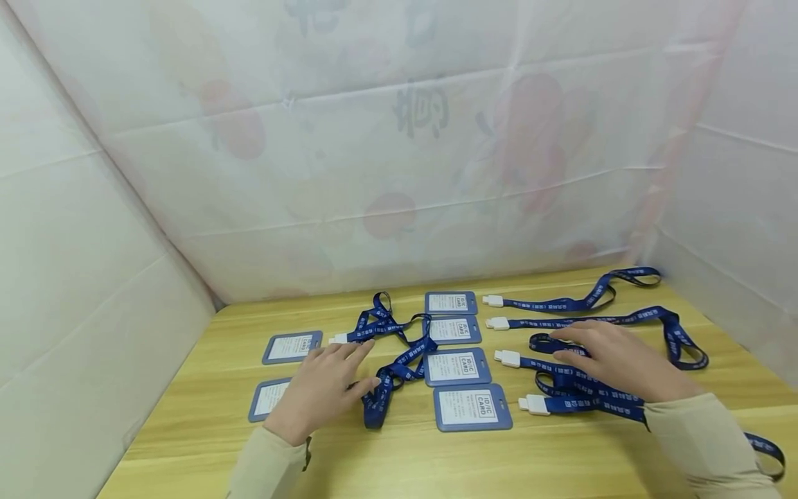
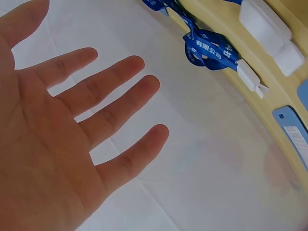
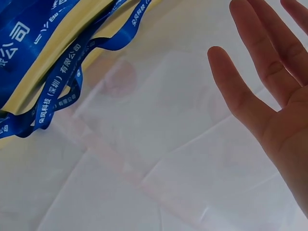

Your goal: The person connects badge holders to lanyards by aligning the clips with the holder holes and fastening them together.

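My left hand is over the left part of the table, fingers spread and holding nothing; the left wrist view shows its bare palm. It is nearest a bunched blue lanyard and partly covers a blue-framed card holder. A second card holder lies just behind. My right hand hovers over blue lanyards with white plastic clips, hiding part of them. In the right wrist view its fingers look extended, with nothing between them. Whether either hand touches a lanyard I cannot tell.
Several card holders form a column at mid-table, the front one nearest me. Two more lanyards stretch out at the back right. A loop of strap shows near the right edge. White sheeting walls the wooden table's back and sides.
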